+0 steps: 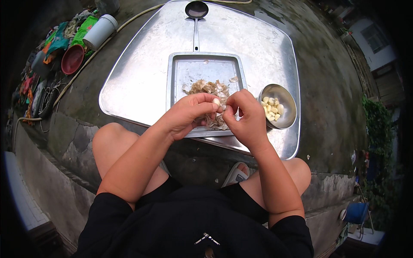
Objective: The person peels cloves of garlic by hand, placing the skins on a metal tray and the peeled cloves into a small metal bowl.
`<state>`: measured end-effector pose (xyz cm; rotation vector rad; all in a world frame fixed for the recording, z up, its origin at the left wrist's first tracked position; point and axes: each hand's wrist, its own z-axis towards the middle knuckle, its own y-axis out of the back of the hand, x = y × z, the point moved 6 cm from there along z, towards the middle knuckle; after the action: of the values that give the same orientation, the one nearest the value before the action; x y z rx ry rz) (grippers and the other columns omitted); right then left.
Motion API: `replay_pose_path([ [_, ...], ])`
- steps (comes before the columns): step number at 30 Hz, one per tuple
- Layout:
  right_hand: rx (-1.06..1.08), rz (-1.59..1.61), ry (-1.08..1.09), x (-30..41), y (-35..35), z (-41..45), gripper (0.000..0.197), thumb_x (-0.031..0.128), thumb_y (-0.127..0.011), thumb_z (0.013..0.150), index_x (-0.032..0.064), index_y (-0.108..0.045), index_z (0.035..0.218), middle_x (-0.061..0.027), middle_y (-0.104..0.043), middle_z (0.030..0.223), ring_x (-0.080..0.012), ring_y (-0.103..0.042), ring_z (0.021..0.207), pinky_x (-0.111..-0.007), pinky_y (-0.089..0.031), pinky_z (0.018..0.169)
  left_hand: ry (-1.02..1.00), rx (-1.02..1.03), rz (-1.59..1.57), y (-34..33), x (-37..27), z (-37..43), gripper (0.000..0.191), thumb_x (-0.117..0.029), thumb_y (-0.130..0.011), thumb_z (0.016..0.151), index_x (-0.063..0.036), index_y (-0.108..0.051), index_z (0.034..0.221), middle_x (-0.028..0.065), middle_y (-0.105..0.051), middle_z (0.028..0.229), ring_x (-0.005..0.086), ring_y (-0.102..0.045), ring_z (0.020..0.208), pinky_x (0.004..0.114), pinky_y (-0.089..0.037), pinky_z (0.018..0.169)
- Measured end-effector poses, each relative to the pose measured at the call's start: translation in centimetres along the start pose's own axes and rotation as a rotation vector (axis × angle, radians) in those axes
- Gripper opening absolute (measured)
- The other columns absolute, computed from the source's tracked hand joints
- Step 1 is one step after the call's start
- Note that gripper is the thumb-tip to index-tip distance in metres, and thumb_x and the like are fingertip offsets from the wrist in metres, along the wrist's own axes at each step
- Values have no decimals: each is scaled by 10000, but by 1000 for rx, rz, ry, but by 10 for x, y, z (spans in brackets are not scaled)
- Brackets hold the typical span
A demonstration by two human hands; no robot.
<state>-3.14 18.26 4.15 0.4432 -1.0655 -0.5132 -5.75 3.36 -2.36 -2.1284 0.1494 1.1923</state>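
Between the thumb and fingers of my left hand (195, 113) is a pale garlic clove (216, 102). My right hand (244, 114) is just right of it, thumb and index finger pinched on a small whitish piece, perhaps garlic skin. Both hands are over a square metal baking tray (171, 74), where a heap of dry garlic skins (206, 86) lies, partly hidden by the hands. To the right of my right hand, a steel bowl (289, 111) holds several peeled garlic cloves (271, 108).
The tray rests on a shiny metal tabletop (138, 77). Beyond the tray lies a ladle (196, 25) with a dark bowl. A white bucket (100, 31), a red basin (72, 59) and a hose (80, 69) are on the ground at left.
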Motion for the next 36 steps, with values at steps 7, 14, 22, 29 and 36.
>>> replay_pose_path([
  [7,-26,-56,-62,-15,0,3,86,61,-655,792,40,-575,817,-90,-576,757,-231,-590,630,-347,-475,585,13,-19,-16,1,0,1,245,-200,-548,1007,-36,-627,1171,-3,-629,903,72,-552,757,228,-431,633],
  [14,-48,-63,-184,-31,-1,2,90,68,-644,789,32,-563,805,-100,-574,721,-229,-575,620,-355,-469,587,34,12,-188,6,7,4,280,-179,-500,1010,33,-631,1138,20,-628,855,96,-576,751,234,-423,586],
  [22,-69,-53,-203,-32,-1,2,77,79,-647,822,29,-592,842,-97,-611,759,-213,-609,657,-346,-481,600,26,-35,-190,5,7,4,336,-213,-423,1051,33,-593,1203,15,-590,845,106,-535,730,237,-420,594],
  [29,51,188,-190,-30,-12,-1,197,194,-727,911,18,-665,972,-94,-653,815,-160,-624,705,-290,-488,628,-94,-44,-48,0,0,-1,261,-227,-453,1065,-37,-599,1170,17,-618,884,95,-568,792,233,-441,624],
  [36,164,534,-501,-41,-23,-9,152,141,-694,961,20,-636,1033,17,-604,800,-33,-507,707,-194,-405,630,-436,-36,436,-1,-4,2,193,-197,-501,1079,-27,-558,1153,40,-658,944,89,-600,887,248,-497,729],
])
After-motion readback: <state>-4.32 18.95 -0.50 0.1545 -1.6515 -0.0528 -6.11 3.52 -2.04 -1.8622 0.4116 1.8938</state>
